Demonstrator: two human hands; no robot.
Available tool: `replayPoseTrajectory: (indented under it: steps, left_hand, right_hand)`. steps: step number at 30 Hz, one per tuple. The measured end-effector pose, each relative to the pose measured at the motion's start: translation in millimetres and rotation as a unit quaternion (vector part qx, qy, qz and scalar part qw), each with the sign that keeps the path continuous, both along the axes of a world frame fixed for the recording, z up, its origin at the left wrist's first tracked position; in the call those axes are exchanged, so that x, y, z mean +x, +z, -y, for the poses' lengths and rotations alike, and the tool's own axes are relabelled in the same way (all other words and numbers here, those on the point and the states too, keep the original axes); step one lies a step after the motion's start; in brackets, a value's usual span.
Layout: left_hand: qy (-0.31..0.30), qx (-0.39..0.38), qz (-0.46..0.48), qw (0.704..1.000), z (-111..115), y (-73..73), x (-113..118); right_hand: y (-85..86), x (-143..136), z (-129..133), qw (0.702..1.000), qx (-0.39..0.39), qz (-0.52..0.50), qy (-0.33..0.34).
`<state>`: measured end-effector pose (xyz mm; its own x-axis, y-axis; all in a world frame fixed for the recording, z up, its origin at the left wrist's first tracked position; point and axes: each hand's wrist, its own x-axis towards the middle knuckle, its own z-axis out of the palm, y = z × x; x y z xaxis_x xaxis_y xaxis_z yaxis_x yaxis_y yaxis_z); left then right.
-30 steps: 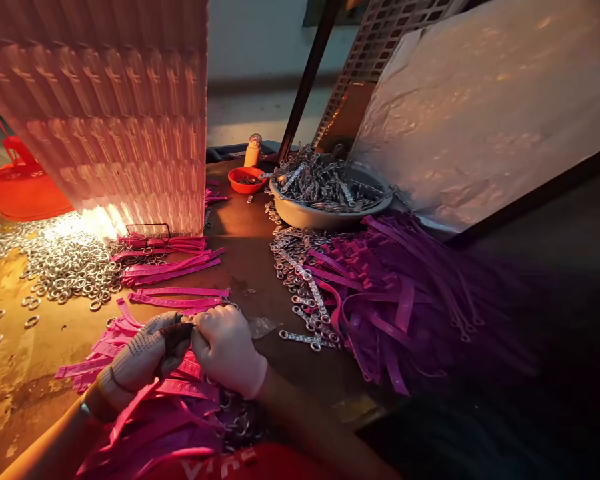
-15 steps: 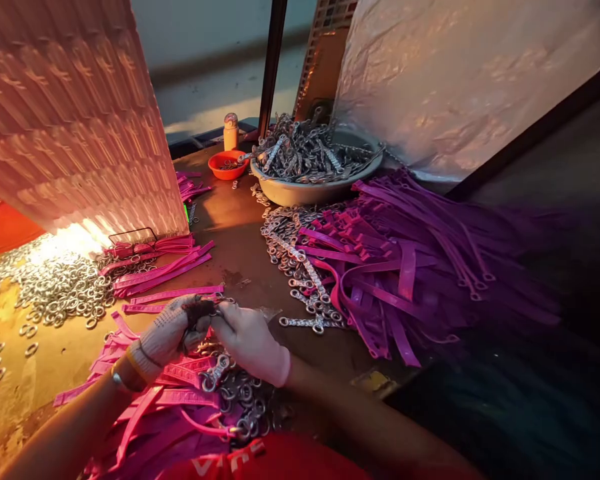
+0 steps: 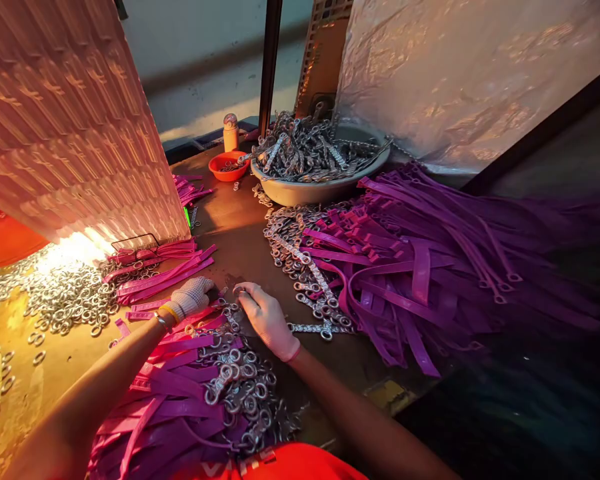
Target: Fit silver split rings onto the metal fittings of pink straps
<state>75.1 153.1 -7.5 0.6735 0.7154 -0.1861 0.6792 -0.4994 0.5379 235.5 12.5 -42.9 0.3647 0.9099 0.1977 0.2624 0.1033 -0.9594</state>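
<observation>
My left hand (image 3: 192, 298), in a dotted white knit glove with dark fingertips, is closed with its fingers bent down over the near end of the pink straps. What it holds, if anything, is hidden. My right hand (image 3: 269, 323), in a plain white glove, has its thumb and forefinger pinched together just right of the left hand. Something small and dark may sit in that pinch; I cannot make it out. Between and below the hands lies a heap of metal chain links with rings (image 3: 240, 373). Pink-purple straps (image 3: 165, 393) spread out left of this heap.
A grey basin (image 3: 305, 192) full of chain pieces stands at the back, beside a small orange bowl (image 3: 227, 167) and a bottle (image 3: 231, 133). Purple straps (image 3: 405, 267) pile up at right. Loose rings (image 3: 75, 293) lie at left under a leaning ribbed panel (image 3: 95, 133).
My hands were together over the chain heap and have come apart. The left has moved up and slightly right; the right has shifted right and a little upward. The view has shifted slightly.
</observation>
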Motion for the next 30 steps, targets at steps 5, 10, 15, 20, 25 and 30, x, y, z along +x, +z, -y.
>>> replayPoseTrajectory:
  steps: [5,10,15,20,25,30]
  left_hand:
    - [0.076,-0.079,0.115,0.987,32,43.2,-34]
    - [0.191,-0.257,0.285,0.903,87,71.3,-62]
    - [0.213,-0.264,0.322,0.884,113,69.8,-74]
    - [0.242,-0.176,0.322,0.898,113,69.2,-79]
    - [0.209,-0.115,0.213,0.947,112,67.4,-83]
    - [0.102,-0.027,0.172,0.979,106,53.3,-92]
  right_hand:
    - [31.3,-19,4,0.993,0.048,0.058,0.093]
    - [62.3,-42,1,0.961,0.046,0.226,0.153]
    - [72.0,-64,4,0.917,0.036,0.369,0.15]
    - [73.3,-71,9,0.871,0.054,0.47,0.134]
    - [69.2,-74,5,0.86,0.047,0.487,0.148]
    - [59.0,-78,3,0.837,0.068,0.52,0.159]
